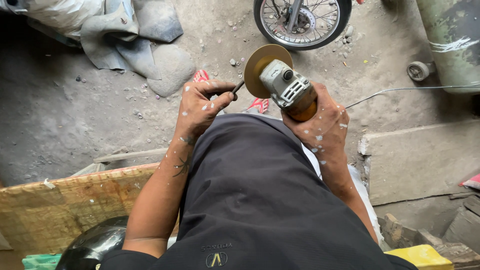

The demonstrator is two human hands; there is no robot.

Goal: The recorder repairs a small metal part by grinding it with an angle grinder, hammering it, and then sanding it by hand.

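In the head view, the paint-flecked right hand (pixel 322 125) wraps around the orange body of a grey-headed handheld angle grinder (pixel 287 90), its fingers closed tight on the tool. The grinder is held in the air in front of the person's black shirt (pixel 260 200), above the dusty concrete floor (pixel 75 125), with its round yellowish grinding disc (pixel 262 67) tilted up and facing away from the body.

The paint-flecked left hand (pixel 202 105) sits just beside the disc, its fingers pinched on a short dark metal rod (pixel 238 87) whose far end touches the edge of the disc or lies just short of it; I cannot tell which.

A thin grey cable (pixel 400 91) runs across the floor to the right. Beyond the grinder stands a spoked motorcycle wheel (pixel 301 22). Red sandals (pixel 259 105) show under the hands. A worn wooden board (pixel 65 205) lies at the lower left, with a glossy black helmet (pixel 95 245) below it, and crumpled grey sheets (pixel 125 35) lie at the upper left.
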